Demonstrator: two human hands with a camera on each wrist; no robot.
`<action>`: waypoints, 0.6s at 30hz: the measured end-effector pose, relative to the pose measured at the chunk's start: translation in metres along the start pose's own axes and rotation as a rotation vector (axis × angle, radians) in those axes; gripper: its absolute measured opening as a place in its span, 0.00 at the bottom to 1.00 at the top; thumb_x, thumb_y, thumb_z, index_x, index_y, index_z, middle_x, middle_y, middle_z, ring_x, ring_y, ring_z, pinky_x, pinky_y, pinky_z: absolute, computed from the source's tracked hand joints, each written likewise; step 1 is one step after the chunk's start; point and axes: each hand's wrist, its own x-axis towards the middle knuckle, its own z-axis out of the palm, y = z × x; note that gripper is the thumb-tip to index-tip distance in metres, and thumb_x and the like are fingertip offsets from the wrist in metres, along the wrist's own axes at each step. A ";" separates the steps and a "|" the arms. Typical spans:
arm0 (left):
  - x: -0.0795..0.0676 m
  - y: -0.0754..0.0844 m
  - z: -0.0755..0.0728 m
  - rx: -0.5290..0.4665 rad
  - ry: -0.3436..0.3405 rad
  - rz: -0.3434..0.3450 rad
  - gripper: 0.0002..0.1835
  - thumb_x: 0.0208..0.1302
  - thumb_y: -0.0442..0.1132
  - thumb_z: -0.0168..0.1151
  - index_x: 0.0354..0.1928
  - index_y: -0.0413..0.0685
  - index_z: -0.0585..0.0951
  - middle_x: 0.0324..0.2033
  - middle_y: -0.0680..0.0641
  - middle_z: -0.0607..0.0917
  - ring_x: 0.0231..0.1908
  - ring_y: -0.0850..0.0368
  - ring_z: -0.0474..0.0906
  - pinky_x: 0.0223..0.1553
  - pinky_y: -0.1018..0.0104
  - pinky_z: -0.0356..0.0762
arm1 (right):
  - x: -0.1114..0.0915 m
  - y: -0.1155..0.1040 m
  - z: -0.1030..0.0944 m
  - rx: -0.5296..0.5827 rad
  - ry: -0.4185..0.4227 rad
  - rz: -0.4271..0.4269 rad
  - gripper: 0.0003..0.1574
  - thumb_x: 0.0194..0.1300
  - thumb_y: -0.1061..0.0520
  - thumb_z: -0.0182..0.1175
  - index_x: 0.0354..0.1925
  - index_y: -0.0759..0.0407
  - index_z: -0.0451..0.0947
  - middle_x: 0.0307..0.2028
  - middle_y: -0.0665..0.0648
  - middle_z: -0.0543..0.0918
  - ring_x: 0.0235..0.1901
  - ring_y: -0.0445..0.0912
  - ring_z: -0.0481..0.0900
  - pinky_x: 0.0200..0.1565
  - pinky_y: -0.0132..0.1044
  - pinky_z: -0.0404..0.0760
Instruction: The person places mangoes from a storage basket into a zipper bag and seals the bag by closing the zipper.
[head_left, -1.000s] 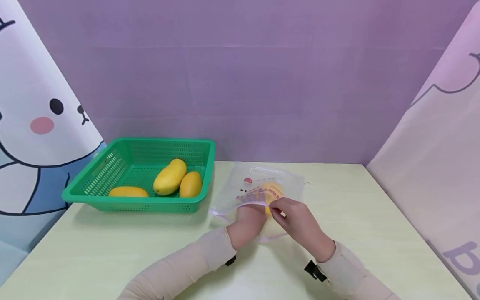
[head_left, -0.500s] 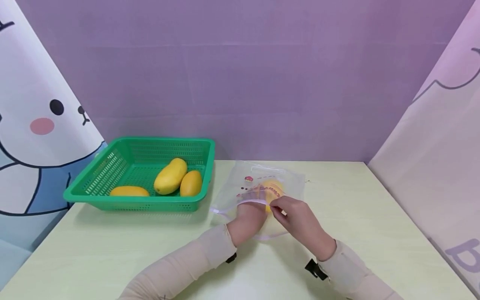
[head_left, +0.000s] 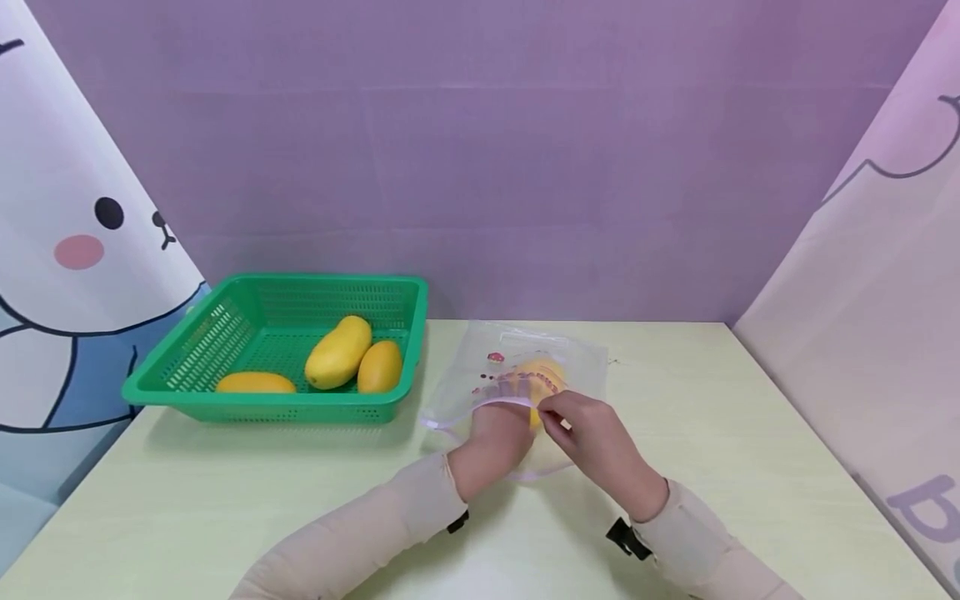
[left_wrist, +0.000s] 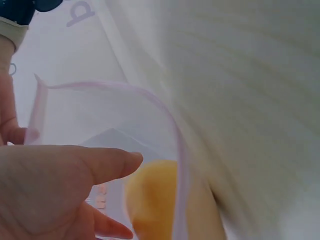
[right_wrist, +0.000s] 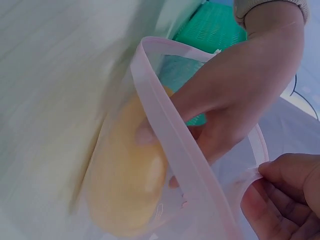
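Observation:
A clear zip-lock bag [head_left: 459,387] with a pale purple edge and red print lies mouth toward me on the table. Inside it is a yellow mango [right_wrist: 125,180], seen through the plastic. My left hand [head_left: 501,429] reaches through the mouth into the bag; its thumb [left_wrist: 117,162] is straight, and thumb and fingers are spread beside the mango. In the right wrist view the left thumb tip overlaps the mango's side. With thumb and fingertips my right hand [head_left: 600,437] pinches the bag's edge at the right of the mouth, keeping it raised.
A green plastic basket [head_left: 285,407] stands on the left of the table [head_left: 712,433], with three mangoes inside: one large mango [head_left: 339,354], one beside it [head_left: 380,367] and one at the front [head_left: 257,382]. A purple backdrop [head_left: 480,167] rises behind the table.
My hands, the bag and its mango stay nearly in place; the left hand has barely shifted inside the bag. The whole head view drifts slightly.

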 end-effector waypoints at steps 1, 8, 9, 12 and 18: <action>-0.002 -0.001 0.000 -0.003 0.006 0.008 0.27 0.63 0.57 0.56 0.58 0.49 0.75 0.53 0.50 0.80 0.53 0.56 0.75 0.35 0.64 0.80 | 0.000 0.000 0.000 -0.001 -0.001 0.000 0.10 0.47 0.72 0.66 0.26 0.61 0.80 0.25 0.50 0.81 0.23 0.38 0.74 0.26 0.28 0.75; -0.016 -0.001 -0.001 -0.033 0.035 0.081 0.31 0.59 0.62 0.58 0.57 0.48 0.74 0.35 0.50 0.83 0.35 0.55 0.79 0.29 0.62 0.78 | -0.001 0.000 0.000 -0.001 0.003 0.003 0.10 0.47 0.72 0.67 0.26 0.60 0.80 0.25 0.50 0.82 0.22 0.38 0.74 0.25 0.27 0.74; -0.018 -0.001 -0.001 -0.031 0.044 0.086 0.30 0.59 0.62 0.58 0.56 0.49 0.75 0.36 0.50 0.83 0.36 0.54 0.79 0.30 0.61 0.77 | -0.001 0.000 0.000 -0.002 0.001 0.003 0.09 0.47 0.72 0.67 0.26 0.60 0.80 0.25 0.50 0.82 0.22 0.38 0.74 0.25 0.27 0.75; -0.023 -0.001 -0.001 -0.029 0.074 0.092 0.33 0.58 0.63 0.59 0.57 0.47 0.73 0.41 0.48 0.82 0.39 0.53 0.79 0.32 0.60 0.78 | -0.001 0.000 0.000 0.002 -0.009 0.008 0.09 0.47 0.72 0.67 0.26 0.61 0.80 0.25 0.51 0.82 0.23 0.38 0.75 0.25 0.27 0.75; -0.037 -0.004 -0.007 -0.022 0.130 0.147 0.35 0.57 0.63 0.59 0.59 0.46 0.71 0.46 0.47 0.79 0.43 0.54 0.76 0.27 0.65 0.77 | 0.000 0.000 -0.001 0.023 -0.034 0.026 0.11 0.47 0.72 0.68 0.28 0.60 0.81 0.26 0.51 0.82 0.23 0.38 0.75 0.25 0.26 0.75</action>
